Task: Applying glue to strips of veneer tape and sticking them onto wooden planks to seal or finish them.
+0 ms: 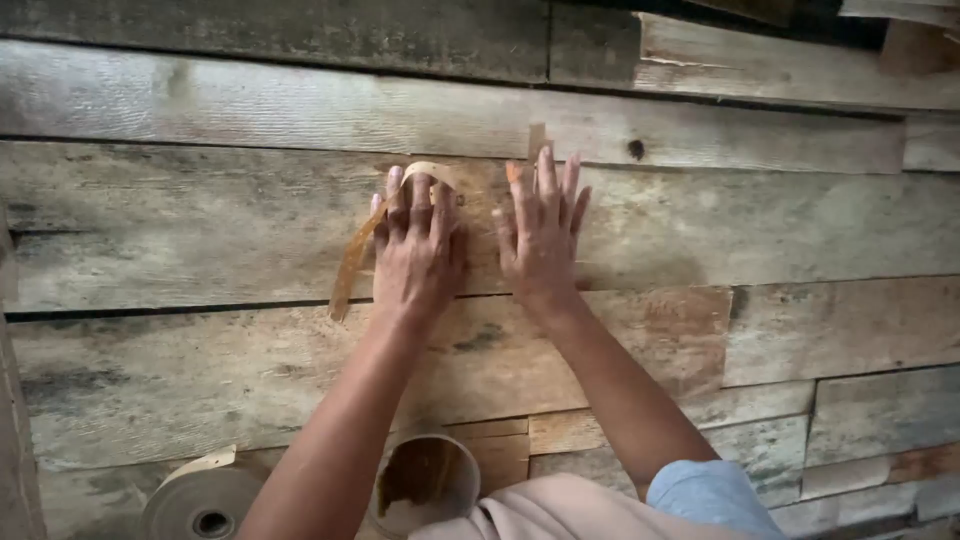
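2 hands flat against a weathered plank wall: left hand (415, 245) presses a tan tape strip (352, 262) under spread fingers, its loose end curling down-left; right hand (540, 235) lies open, palm down, just beside, smoothing a short upright tape piece (537, 140). Step judged: sticking tape over the boards; pressing down the loose end comes next. 1 tape roll (203, 500) at bottom edge. 1 round tub (428, 480) beside it, contents unclear.

- The surface was rough, grey wooden planks (760, 215).
- A thin brown strip (352, 262) lay on one plank.
- A roll of brown tape (203, 498) and a small round container (428, 482) stood on the planks.
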